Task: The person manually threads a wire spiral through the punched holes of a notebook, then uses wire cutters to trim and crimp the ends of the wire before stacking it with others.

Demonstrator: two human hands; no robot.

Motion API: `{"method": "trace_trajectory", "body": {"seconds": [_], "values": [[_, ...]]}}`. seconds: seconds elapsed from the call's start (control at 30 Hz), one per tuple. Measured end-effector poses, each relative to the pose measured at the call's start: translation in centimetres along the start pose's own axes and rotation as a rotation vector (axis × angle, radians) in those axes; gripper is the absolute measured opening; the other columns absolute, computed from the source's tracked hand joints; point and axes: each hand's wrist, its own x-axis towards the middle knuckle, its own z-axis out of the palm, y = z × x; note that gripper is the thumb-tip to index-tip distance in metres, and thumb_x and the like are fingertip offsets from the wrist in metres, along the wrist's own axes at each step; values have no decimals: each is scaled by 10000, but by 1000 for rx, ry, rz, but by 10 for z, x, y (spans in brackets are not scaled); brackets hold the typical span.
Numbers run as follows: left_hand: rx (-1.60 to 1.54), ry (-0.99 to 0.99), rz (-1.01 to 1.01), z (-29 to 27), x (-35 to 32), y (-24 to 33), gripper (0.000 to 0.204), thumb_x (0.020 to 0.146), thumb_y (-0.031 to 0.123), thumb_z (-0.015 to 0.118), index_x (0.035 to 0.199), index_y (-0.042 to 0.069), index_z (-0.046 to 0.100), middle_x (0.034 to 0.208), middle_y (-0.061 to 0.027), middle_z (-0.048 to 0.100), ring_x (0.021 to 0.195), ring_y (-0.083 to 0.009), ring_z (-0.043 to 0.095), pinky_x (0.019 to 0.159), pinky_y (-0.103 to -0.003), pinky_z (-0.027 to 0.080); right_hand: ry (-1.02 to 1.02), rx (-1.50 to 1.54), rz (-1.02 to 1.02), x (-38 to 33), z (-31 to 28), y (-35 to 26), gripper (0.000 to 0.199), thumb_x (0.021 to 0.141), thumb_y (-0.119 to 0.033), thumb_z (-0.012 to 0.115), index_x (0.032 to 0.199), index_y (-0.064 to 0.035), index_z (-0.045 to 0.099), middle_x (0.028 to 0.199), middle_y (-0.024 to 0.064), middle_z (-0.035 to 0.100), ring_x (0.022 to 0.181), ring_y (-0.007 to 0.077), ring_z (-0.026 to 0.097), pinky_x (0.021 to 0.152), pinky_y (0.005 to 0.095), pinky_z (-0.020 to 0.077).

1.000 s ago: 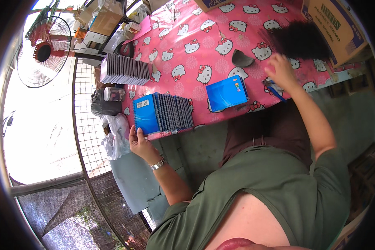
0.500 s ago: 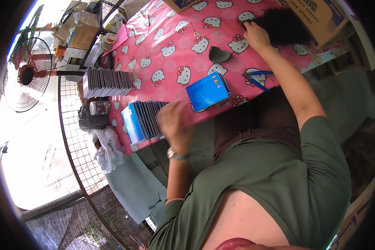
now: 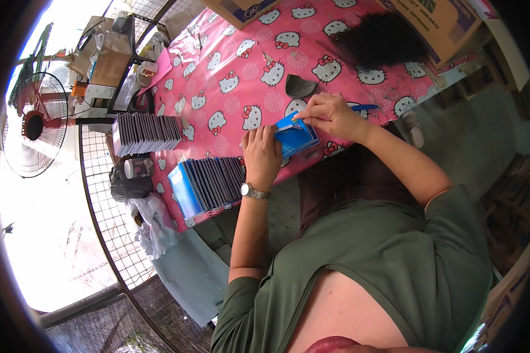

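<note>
A small blue-covered notebook (image 3: pixel 297 141) lies between my hands near the table's front edge, its top partly covered by them. My left hand (image 3: pixel 262 154), with a wristwatch, grips its left side with curled fingers. My right hand (image 3: pixel 334 117) is closed in a pinch over the notebook's upper edge; anything thin between its fingertips is too small to make out. Just beyond lies a dark curved piece (image 3: pixel 301 86). Blue-handled pliers (image 3: pixel 366 107) are mostly hidden behind my right hand. To the left stands a row of blue spiral-bound notebooks (image 3: pixel 209 185).
A pile of fine black coil-like strands (image 3: pixel 386 41) lies far right beside a cardboard box (image 3: pixel 436 26). Another box (image 3: pixel 241 9) stands at the back. More spiral-bound notebooks (image 3: pixel 147 134) are stacked at the left, near a fan (image 3: pixel 35 126). Pink patterned cloth (image 3: pixel 229 109) covers the table.
My right hand has come back from the black pile to the notebook and pinches there. My left hand has moved right and forward onto the notebook's left side.
</note>
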Motion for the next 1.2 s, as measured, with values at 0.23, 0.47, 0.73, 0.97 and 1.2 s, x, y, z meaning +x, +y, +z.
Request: {"method": "trace_trajectory", "body": {"seconds": [0.23,0.47,0.73,0.97,1.2], "values": [[-1,86,-52,13,1,4,222,941,264,618,1005,53,645,942,-108,665,944,-298,602,950,-436,386,131,-34,-98,8,3,-9,146,904,-138,686,1036,-169,742,923,6,615,911,170,604,866,360,437],[15,90,-19,15,2,4,224,930,252,629,1037,54,630,969,-106,665,974,-301,602,973,-456,387,-154,350,80,15,-4,-8,229,935,-105,640,1161,-74,664,901,66,613,894,211,633,797,358,517],[-22,117,56,25,5,22,253,912,169,601,1126,40,557,1011,-122,646,1009,-311,600,1057,-494,354,-211,213,120,17,-17,-24,343,986,-232,561,1294,-85,529,987,185,655,850,317,670,788,413,535],[-56,21,93,17,4,18,232,910,149,614,1122,59,581,1006,-108,651,992,-305,605,1083,-493,340,-204,-257,399,61,11,49,451,929,-394,624,1252,-85,566,1337,217,497,1213,381,513,1004,472,445],[171,88,63,14,-5,20,285,902,146,643,1182,106,599,1117,-120,622,1154,-347,529,1106,-510,319,-239,-602,68,78,18,66,520,787,-458,764,1135,-105,609,1222,157,551,1151,325,541,930,438,471]]}}
